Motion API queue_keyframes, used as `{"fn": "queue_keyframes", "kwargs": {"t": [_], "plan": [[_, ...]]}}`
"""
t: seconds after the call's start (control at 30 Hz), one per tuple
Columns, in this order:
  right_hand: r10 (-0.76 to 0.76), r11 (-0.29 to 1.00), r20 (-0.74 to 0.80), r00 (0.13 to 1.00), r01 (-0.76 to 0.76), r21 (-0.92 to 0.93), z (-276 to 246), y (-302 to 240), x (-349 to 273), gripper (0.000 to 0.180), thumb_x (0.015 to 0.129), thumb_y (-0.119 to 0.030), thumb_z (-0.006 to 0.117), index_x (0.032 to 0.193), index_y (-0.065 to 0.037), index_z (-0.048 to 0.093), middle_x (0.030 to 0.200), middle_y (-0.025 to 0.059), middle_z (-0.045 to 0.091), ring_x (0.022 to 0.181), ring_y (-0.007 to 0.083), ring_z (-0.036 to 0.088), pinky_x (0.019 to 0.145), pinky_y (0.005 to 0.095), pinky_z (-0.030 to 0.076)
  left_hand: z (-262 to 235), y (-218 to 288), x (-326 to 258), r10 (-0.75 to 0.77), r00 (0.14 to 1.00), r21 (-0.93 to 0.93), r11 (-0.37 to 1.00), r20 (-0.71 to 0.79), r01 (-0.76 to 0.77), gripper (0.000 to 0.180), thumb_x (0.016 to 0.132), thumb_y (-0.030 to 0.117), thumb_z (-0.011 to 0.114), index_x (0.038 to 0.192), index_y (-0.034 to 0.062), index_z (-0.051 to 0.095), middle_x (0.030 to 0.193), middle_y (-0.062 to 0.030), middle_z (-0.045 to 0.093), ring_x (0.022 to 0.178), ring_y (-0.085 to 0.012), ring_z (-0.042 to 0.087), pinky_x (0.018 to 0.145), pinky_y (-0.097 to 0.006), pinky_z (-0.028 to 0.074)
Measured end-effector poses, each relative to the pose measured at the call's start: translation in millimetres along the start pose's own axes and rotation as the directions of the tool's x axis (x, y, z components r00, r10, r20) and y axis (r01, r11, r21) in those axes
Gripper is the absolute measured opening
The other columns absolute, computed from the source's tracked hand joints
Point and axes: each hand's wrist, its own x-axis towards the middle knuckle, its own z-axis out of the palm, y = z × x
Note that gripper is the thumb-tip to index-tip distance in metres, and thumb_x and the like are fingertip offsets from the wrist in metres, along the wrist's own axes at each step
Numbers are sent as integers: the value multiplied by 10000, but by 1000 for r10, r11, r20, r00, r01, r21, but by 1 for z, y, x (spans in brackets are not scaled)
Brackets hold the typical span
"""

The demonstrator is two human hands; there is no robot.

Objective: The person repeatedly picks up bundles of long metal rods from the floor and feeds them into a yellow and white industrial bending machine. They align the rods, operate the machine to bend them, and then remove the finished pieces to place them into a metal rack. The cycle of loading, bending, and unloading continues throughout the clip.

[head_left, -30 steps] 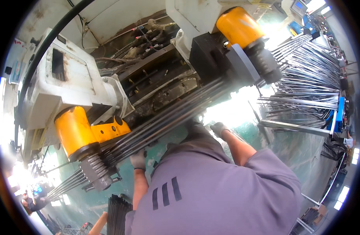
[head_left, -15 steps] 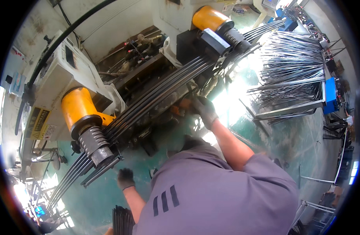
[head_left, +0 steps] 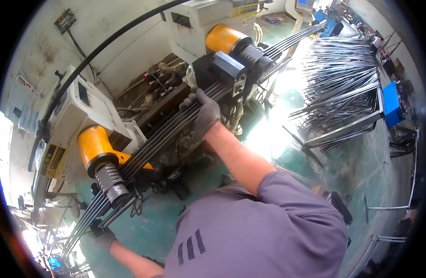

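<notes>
Dark rods (head_left: pixel 163 136), black-striped mauve shirt (head_left: pixel 259 236)

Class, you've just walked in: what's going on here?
A person is at a machine with yellow cylinders. Their gloved right hand lies across dark rods between the cylinders; their gloved left hand is at the rods' lower-left stretch, its grip unclear. More rods lie heaped on a rack at right.

Machine (head_left: pixel 101 106) carries dark rods (head_left: pixel 152 146), side by side, running slantwise across its front. Metal rack (head_left: pixel 347 128), right: heaped with shiny rods (head_left: pixel 340 81), loosely layered. Green floor (head_left: pixel 157 222) below, glare patch (head_left: pixel 274 132) beside rack.
</notes>
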Motion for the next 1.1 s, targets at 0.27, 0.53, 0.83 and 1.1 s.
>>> {"fn": "queue_keyframes", "kwargs": {"t": [0.27,0.53,0.83,1.1], "plan": [[-21,999,-28,999,20,-49,2,7,-2,136,969,-177,499,1020,-52,518,671,13,456,598,172,465,625,350,440,-60,-42,64,-410,854,-932,-297,319,206,433,980,266,451,1342,29,464,1282,-139,557,1153,-237,542,993,-359,434],[-2,1000,-46,999,1,-28,4,5,-2,172,974,-194,502,1051,-40,506,680,14,460,617,173,484,639,356,459,-104,-123,129,-193,980,-989,150,-38,-9,425,969,278,494,1300,14,525,1187,-111,601,1031,-168,597,851,-258,489],[-31,993,-64,997,23,-120,6,2,-7,175,972,-203,506,1040,-41,499,680,13,450,613,174,483,624,357,463,-239,-47,170,-275,954,-971,235,-116,-50,543,951,384,513,1377,51,459,1336,-108,513,1186,-235,533,959,-361,478],[-8,998,-46,999,4,-70,-1,7,-2,173,972,-214,513,1031,-52,500,681,11,452,607,168,482,619,355,461,-292,64,150,-82,971,-957,205,-225,-204,487,926,316,558,1345,74,503,1285,-106,536,1202,-209,502,936,-354,458]]}}
